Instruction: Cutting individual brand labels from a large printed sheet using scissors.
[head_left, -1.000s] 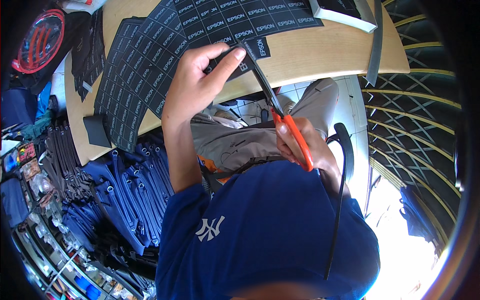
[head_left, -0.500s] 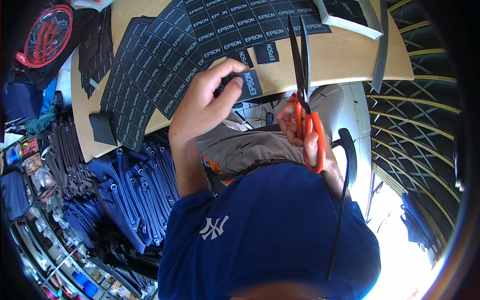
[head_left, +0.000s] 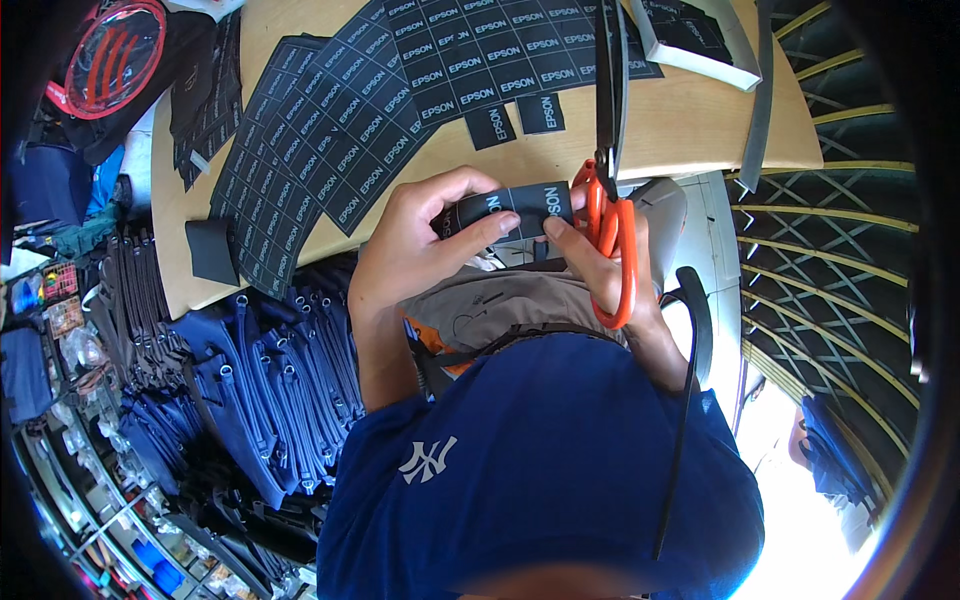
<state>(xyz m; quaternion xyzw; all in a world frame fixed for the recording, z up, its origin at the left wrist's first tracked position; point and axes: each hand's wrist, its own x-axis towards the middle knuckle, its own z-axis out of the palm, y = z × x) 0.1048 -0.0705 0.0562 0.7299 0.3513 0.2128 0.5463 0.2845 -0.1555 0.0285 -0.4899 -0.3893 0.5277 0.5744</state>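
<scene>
My left hand [head_left: 415, 245] is closed on the left part of a black label strip [head_left: 522, 212] with pale lettering, its thumb across the top. At the strip's right end, the thumb of my right hand [head_left: 585, 262] presses on it. That same hand keeps hold of large scissors [head_left: 629, 270] with orange handles, whose long dark blades point away from me over the table. The blades look nearly closed together. Beyond my hands, two small cut labels, one [head_left: 490, 128] and another [head_left: 542, 113], lie side by side on the wood.
Printed black label sheets [head_left: 470, 65] fan out across the wooden table [head_left: 690, 125]. A white box [head_left: 690, 60] with black pieces sits at the far right. A dark folded piece [head_left: 212, 250] lies at the left edge. Blue straps [head_left: 275, 390] hang at left; a metal lattice gate [head_left: 830, 230] stands right.
My left hand and the label strip have come slightly right and nearer. My right hand has moved up to the strip, its thumb now on it. The scissor blades have come together.
</scene>
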